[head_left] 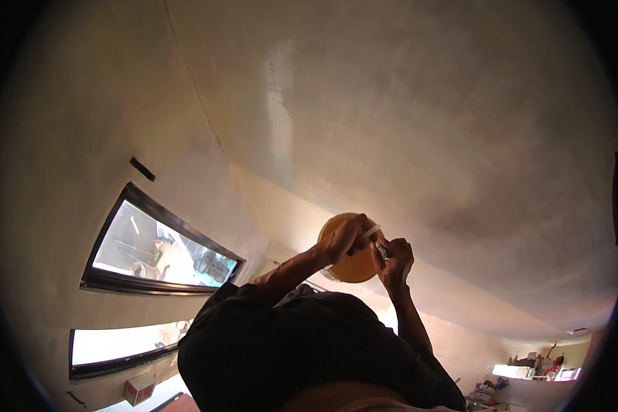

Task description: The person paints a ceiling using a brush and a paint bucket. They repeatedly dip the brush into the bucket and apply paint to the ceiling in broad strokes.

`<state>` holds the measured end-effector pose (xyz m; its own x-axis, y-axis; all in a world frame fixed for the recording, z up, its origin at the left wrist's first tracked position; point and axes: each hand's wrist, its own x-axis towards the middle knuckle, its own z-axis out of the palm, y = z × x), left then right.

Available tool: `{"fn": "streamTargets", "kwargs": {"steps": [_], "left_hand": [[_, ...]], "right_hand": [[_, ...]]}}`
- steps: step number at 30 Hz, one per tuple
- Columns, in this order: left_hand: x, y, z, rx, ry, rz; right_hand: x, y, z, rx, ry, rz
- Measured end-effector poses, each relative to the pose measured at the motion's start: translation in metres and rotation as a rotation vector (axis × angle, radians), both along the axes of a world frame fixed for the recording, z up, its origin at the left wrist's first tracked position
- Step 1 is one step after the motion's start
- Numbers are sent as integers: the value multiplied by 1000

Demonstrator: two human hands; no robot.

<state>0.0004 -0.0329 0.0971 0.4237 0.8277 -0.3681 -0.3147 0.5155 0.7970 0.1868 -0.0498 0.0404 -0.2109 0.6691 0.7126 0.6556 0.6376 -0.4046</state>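
My left hand (342, 238) is closed on a short pale strip (371, 230), over a round orange-yellow object (345, 270). Just right of it, my right hand (395, 261) is closed on a small pale piece (383, 251) that I cannot identify, its fingertips near the strip. Both hands are close together, partly covering the round object. My forearms rise from dark clothing at the lower middle.
A large plastered surface (426, 123) surrounds the hands, with a long crack at the upper left. Two dark-framed windows (159, 248) (120, 343) are on the left, a small red-and-white box (139, 390) below them. Mixed items (484, 395) crowd the lower right near a bright opening.
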Motion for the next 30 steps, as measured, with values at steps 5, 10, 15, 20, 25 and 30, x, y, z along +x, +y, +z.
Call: {"fn": "streamTargets", "kwargs": {"steps": [5,10,15,20,25,30], "left_hand": [[-4,3,-7,21,-49,-31],[-3,5,-6,44,19,-50],[0,2,-13,-9,-106,17],[0,2,-18,-2,-117,-55],[-5,-2,-17,-28,-154,-79],[-8,-4,-22,-129,-151,-91]], "right_hand": [[-5,-7,6,-76,42,13],[-6,-14,4,-622,252,-40],[-6,-18,2,-796,398,5],[-5,-17,-13,-326,261,-32],[2,-12,-5,1,-28,-84],[-4,-12,3,26,-23,-83]]}}
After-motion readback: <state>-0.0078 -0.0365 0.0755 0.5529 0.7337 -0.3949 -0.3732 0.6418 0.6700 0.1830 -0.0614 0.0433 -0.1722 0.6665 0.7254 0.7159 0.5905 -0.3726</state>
